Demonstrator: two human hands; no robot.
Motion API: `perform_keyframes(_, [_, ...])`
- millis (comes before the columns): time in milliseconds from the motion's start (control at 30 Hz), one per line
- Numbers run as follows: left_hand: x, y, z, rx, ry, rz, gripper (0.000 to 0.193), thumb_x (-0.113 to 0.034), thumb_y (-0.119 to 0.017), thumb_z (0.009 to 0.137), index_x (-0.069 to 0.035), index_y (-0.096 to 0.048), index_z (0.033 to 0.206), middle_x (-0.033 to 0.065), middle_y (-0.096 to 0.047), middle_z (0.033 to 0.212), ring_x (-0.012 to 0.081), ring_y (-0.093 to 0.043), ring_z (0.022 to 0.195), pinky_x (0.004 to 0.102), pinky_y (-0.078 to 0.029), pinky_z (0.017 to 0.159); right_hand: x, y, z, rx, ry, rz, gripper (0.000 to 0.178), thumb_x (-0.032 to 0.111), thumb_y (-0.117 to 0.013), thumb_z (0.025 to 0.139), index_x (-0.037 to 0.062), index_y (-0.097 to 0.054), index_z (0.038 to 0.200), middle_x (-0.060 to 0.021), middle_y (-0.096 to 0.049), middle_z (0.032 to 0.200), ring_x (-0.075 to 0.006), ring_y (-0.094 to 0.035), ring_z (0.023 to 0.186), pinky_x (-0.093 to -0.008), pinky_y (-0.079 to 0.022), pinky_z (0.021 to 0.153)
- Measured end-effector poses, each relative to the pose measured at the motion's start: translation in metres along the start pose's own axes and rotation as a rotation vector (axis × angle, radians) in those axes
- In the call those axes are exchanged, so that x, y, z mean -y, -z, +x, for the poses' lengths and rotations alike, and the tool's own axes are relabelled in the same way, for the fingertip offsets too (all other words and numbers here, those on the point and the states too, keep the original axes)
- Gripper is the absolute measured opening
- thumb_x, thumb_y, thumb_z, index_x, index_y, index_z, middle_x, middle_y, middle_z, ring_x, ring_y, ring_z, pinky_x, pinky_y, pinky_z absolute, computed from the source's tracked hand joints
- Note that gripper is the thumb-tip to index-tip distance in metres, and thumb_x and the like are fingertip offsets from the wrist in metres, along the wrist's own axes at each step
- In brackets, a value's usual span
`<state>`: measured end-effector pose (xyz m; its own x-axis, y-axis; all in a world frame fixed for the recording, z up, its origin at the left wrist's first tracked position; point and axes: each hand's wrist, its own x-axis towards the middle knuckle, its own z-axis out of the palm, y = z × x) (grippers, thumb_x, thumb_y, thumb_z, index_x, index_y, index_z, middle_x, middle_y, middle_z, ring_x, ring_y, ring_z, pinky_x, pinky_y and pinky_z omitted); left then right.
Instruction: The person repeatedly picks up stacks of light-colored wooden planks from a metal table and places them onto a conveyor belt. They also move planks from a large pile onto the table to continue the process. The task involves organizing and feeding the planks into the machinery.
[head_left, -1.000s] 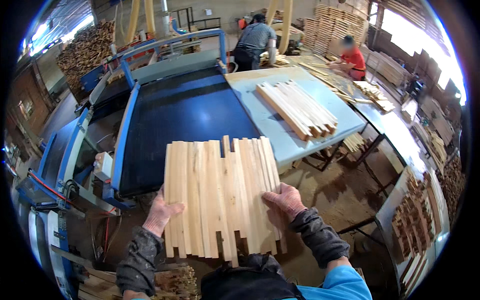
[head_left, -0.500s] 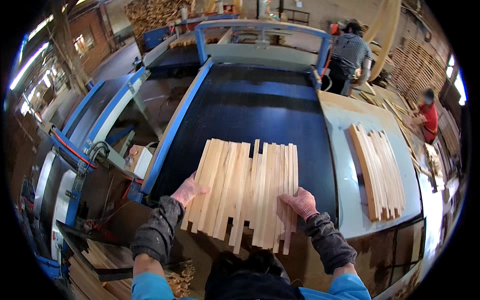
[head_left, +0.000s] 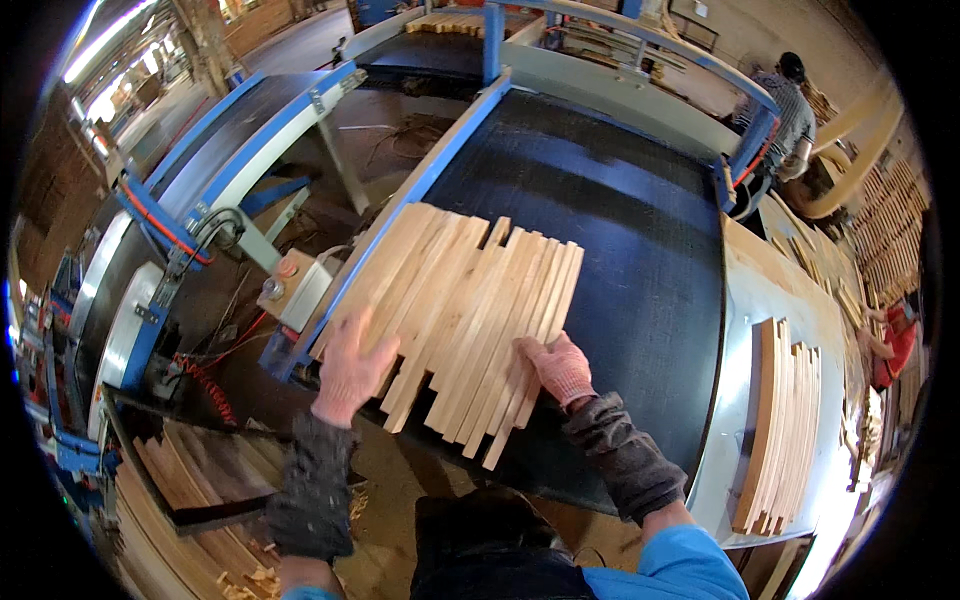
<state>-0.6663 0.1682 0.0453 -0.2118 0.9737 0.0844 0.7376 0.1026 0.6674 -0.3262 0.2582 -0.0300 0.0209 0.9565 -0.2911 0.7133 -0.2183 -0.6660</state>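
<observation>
A row of pale wooden strips point(head_left: 450, 320), laid side by side with uneven ends, lies at the near left of the black conveyor belt point(head_left: 640, 300). Its left side reaches the blue side rail point(head_left: 440, 170). My left hand point(head_left: 355, 372), in a pink glove, is at the row's near left corner, fingers spread. Whether it touches the wood is hard to tell. At the opposite edge my right hand point(head_left: 560, 370), gloved alike, grips the outermost strips with the thumb on top; its other fingers are partly hidden.
More strips point(head_left: 780, 430) lie on the pale side table point(head_left: 735, 340) at right. A control box point(head_left: 297, 290) stands left of the rail. A black-framed bin point(head_left: 205, 470) with wood is at lower left. Two people point(head_left: 785, 120) work at the far right.
The strips have shifted left and away from me, up to the blue rail. My left hand has come off their side edge and its fingers have spread. The head view has turned.
</observation>
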Motion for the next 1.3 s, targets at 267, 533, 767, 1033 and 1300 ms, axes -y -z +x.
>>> perform_keyframes(267, [0.045,-0.034,-0.278,-0.053,0.507,-1.071,0.053,-0.024,-0.076,0.105,-0.003,-0.061,0.151,0.0082,-0.068,0.144,0.0189,-0.062,0.133,0.0369,-0.049,0.116,-0.121,-0.020,0.049,0.662,0.203,1.428,0.046,0.028,-0.059,0.112,-0.0031,-0.054,0.145,-0.0189,-0.063,0.141,-0.0244,-0.058,0.133,-0.0372,-0.046,0.115])
perform_keyframes(533, [0.135,-0.068,-0.596,-0.078,0.665,-0.534,0.063,-0.046,-0.067,0.104,-0.004,-0.061,0.152,0.0145,-0.062,0.156,0.0259,-0.061,0.139,0.0378,-0.048,0.116,-0.102,-0.060,-0.069,-0.231,0.348,0.890,0.077,0.024,-0.067,0.108,-0.0005,-0.029,0.170,-0.0168,-0.058,0.147,-0.0296,-0.061,0.120,-0.0429,-0.049,0.107])
perform_keyframes(767, [0.175,-0.025,-0.824,-0.436,0.971,-0.872,0.054,-0.035,-0.072,0.103,-0.004,-0.065,0.147,0.0135,-0.068,0.146,0.0241,-0.063,0.135,0.0363,-0.051,0.110,0.021,-0.209,-0.444,0.456,0.441,0.758,0.063,0.015,-0.071,0.102,-0.0030,-0.050,0.159,-0.0020,-0.066,0.102,-0.0121,-0.058,0.085,-0.0300,-0.048,0.077])
perform_keyframes(1033, [0.176,0.148,-1.020,-1.432,0.763,-0.987,0.059,-0.015,-0.077,0.100,0.005,-0.057,0.151,0.0098,-0.071,0.137,0.0175,-0.066,0.121,0.0332,-0.054,0.102,0.144,-0.335,-0.704,1.434,0.630,0.413,0.067,0.017,-0.076,0.100,-0.0056,-0.051,0.158,-0.0024,-0.070,0.104,-0.0117,-0.065,0.091,-0.0293,-0.054,0.080])
perform_keyframes(1300, [0.258,0.316,-1.199,-1.721,0.938,-0.297,0.084,-0.015,-0.079,0.094,0.008,-0.037,0.163,0.0271,-0.045,0.166,0.0331,-0.046,0.153,0.0424,-0.042,0.124,0.308,-0.450,-0.905,1.603,1.238,-0.247,0.076,0.028,-0.072,0.104,-0.0098,-0.041,0.161,-0.0046,-0.069,0.107,-0.0135,-0.064,0.100,-0.0261,-0.052,0.092])
